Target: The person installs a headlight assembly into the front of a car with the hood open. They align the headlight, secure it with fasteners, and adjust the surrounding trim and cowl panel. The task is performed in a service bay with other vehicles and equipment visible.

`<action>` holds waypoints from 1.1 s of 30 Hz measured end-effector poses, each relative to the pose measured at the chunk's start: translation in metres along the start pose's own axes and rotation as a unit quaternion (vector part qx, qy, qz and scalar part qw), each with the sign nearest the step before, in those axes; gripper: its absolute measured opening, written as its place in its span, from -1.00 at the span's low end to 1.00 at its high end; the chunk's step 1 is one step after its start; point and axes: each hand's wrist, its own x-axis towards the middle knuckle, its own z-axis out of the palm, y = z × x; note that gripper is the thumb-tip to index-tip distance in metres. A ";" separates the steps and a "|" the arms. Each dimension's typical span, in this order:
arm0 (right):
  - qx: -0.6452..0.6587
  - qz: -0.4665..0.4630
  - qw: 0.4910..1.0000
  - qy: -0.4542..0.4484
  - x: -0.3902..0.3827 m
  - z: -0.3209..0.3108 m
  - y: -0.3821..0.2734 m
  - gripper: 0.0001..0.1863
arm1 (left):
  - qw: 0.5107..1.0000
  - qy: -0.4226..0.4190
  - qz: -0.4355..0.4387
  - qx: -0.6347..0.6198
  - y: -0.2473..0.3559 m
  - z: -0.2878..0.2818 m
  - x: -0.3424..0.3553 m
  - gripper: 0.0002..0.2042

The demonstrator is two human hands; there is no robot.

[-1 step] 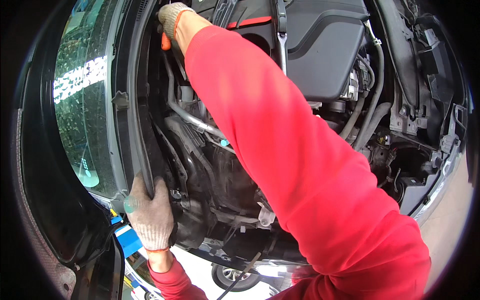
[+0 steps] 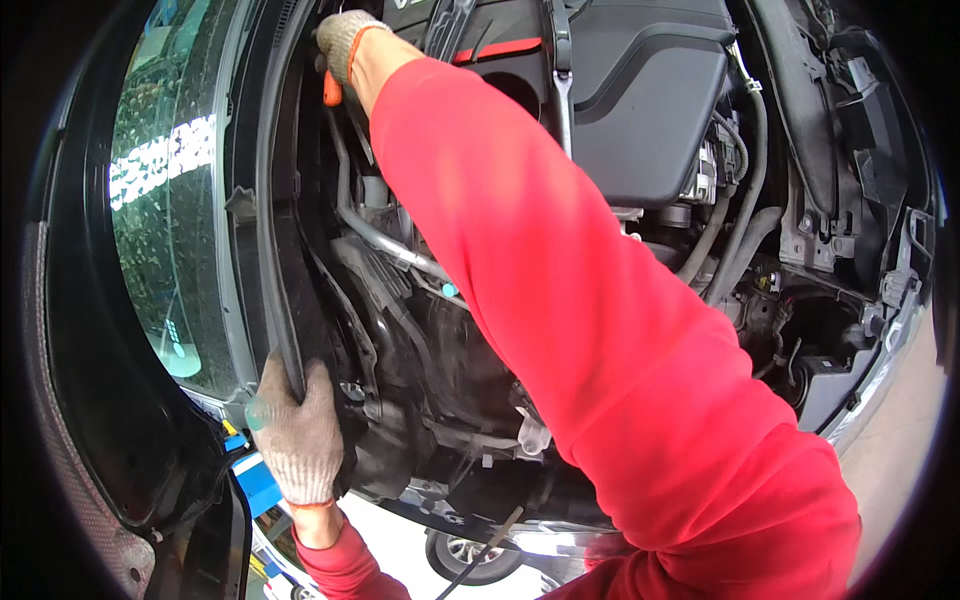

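In the head view, my left hand (image 2: 298, 430), in a knitted work glove, is closed around the lower end of a long black rubber seal strip (image 2: 268, 200). The strip runs along the base of the windshield. Up at the top edge, my gloved right hand (image 2: 345, 40) is closed on a tool with an orange handle (image 2: 332, 90). The handle's end sticks out below the fist, and its working end is hidden. My right arm, in a red sleeve (image 2: 560, 280), reaches across the engine bay and covers part of it.
The windshield (image 2: 165, 200) lies to the left. A dark engine cover (image 2: 645, 110) fills the upper middle, with a metal pipe (image 2: 390, 240) and hoses (image 2: 740, 240) around it. A black rod (image 2: 480, 555) and a car wheel (image 2: 475, 555) show at the bottom.
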 end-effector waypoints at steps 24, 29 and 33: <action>-0.232 -0.083 0.968 -0.049 -0.031 -0.026 -0.026 -0.63 | 0.999 -0.013 -0.028 -0.013 0.004 0.020 -0.004 -0.64; -0.299 -0.058 0.952 -0.027 -0.037 -0.025 -0.034 -0.47 | 0.998 -0.021 -0.010 0.059 0.005 0.029 -0.002 -0.65; -0.273 -0.068 0.959 -0.028 -0.045 -0.028 -0.037 -0.60 | 0.999 -0.029 0.001 0.030 0.003 0.021 0.000 -0.65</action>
